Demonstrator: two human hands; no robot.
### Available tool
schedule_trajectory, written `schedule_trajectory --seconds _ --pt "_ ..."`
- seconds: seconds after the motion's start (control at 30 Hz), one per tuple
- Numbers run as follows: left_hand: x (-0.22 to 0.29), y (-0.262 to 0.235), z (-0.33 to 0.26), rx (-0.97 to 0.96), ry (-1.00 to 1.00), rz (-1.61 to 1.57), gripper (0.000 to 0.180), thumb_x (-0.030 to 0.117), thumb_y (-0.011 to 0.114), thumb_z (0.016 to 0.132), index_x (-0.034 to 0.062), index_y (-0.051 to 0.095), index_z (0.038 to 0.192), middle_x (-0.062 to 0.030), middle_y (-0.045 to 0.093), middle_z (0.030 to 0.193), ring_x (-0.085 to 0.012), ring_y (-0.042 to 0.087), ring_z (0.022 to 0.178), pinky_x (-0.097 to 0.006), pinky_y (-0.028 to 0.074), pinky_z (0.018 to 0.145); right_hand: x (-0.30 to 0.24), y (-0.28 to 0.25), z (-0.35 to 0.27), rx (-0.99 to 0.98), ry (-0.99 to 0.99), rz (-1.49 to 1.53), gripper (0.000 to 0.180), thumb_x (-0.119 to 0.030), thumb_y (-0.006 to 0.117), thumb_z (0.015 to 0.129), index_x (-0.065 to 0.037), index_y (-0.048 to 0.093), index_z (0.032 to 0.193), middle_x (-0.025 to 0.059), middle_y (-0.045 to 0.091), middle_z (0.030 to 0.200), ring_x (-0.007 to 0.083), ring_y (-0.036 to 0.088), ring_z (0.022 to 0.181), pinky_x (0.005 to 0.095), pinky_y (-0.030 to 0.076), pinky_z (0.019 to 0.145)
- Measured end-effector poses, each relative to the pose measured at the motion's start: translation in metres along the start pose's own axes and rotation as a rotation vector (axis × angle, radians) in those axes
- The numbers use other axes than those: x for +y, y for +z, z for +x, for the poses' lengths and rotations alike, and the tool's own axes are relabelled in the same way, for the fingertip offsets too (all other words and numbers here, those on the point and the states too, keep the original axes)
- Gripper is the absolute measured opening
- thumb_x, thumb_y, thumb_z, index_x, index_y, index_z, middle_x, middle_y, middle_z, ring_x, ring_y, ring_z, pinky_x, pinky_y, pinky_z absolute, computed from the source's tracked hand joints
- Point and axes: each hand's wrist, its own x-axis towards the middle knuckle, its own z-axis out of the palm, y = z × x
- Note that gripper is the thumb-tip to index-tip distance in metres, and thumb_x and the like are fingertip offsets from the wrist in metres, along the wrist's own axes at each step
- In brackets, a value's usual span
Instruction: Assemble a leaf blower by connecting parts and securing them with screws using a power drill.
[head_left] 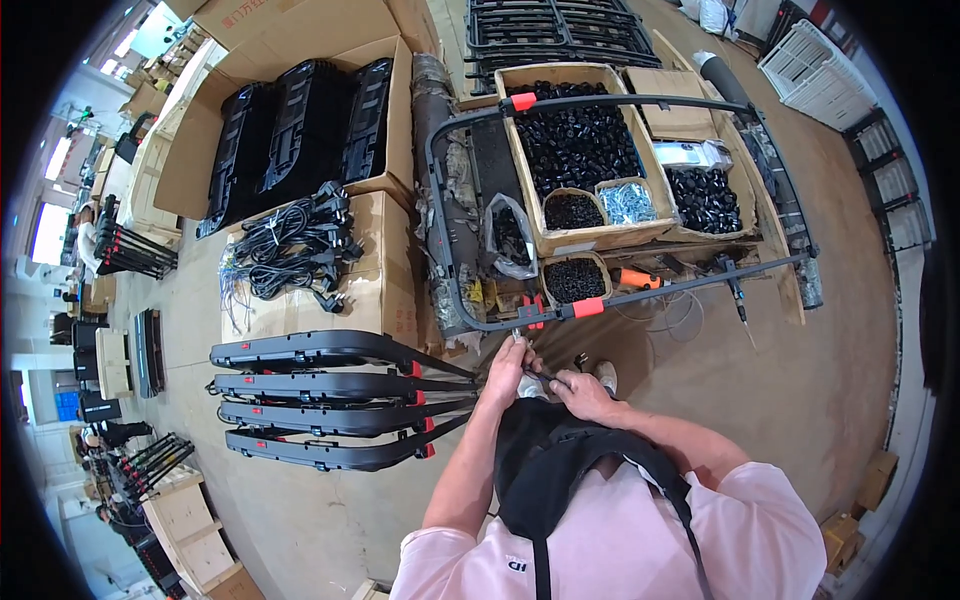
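Metal frame (pixel 610 200) | left hand (pixel 507 368) grip closed on near rail | right hand (pixel 583 393) grip unclear | bare floor (pixel 700 370) right.

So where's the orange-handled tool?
In the head view, the orange-handled tool lies on the workbench just right of centre, beside the small box of black parts and behind the grey frame bar.

Left hand (pixel 508 362) pinches a small part at the dark tube frame (pixel 600 103) (near its orange clips), right hand (pixel 582 393) just beside it holding a small tool. Cardboard boxes (pixel 575 150) of black parts behind; black arm assemblies (pixel 330 400) stacked left on floor.
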Motion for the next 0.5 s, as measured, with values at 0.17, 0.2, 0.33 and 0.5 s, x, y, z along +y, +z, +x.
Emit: schedule_trajectory --seconds 0.17,0.2,0.33,0.5 --pt "0.0 -0.0024 -0.0016 0.001 0.05 0.029 0.023 0.028 0.045 0.113 0.0074 0.053 0.105 -0.0002 0.045 0.08 -0.0183 0.056 0.077 -0.041 0.053 0.092 -0.0027 -0.0006 0.003 0.009 -0.015 0.019 0.035 -0.031 0.057 0.104 0.003 0.065 0.106 0.0299 0.069 0.099 0.0493 0.067 0.098 0.0549 0.051 0.083" --pt "0.0 -0.003 -0.0009 -0.004 0.076 0.052 0.024 0.028 0.046 0.113 0.0073 0.054 0.106 -0.0004 0.046 0.081 -0.0181 0.056 0.077 -0.04 0.053 0.089 -0.0005 0.001 0.0038 0.031 -0.044 0.021 0.035 -0.031 0.057 0.104 0.003 0.065 0.105 0.0298 0.069 0.099 0.0493 0.067 0.097 0.0549 0.051 0.083" --pt "0.0016 -0.0096 0.0016 0.04 0.078 0.138 0.025 0.029 0.048 0.113 0.0057 0.056 0.107 -0.0006 0.05 0.082 -0.0169 0.058 0.074 -0.037 0.054 0.082 -0.004 0.0038 0.0071 0.027 -0.029 0.004 0.035 -0.031 0.057 0.104 0.003 0.065 0.105 0.0297 0.069 0.099 0.0495 0.067 0.097 0.0547 0.051 0.083" --pt "0.0076 -0.0092 0.0052 0.095 0.101 0.259 0.032 0.03 0.05 0.113 0.0012 0.063 0.112 -0.0027 0.061 0.082 -0.0162 0.062 0.074 -0.034 0.054 0.076 -0.0093 0.0036 0.0099 0.019 0.032 0.013 0.036 -0.033 0.056 0.105 0.001 0.066 0.107 0.0302 0.07 0.102 0.0493 0.067 0.099 0.0541 0.052 0.084"
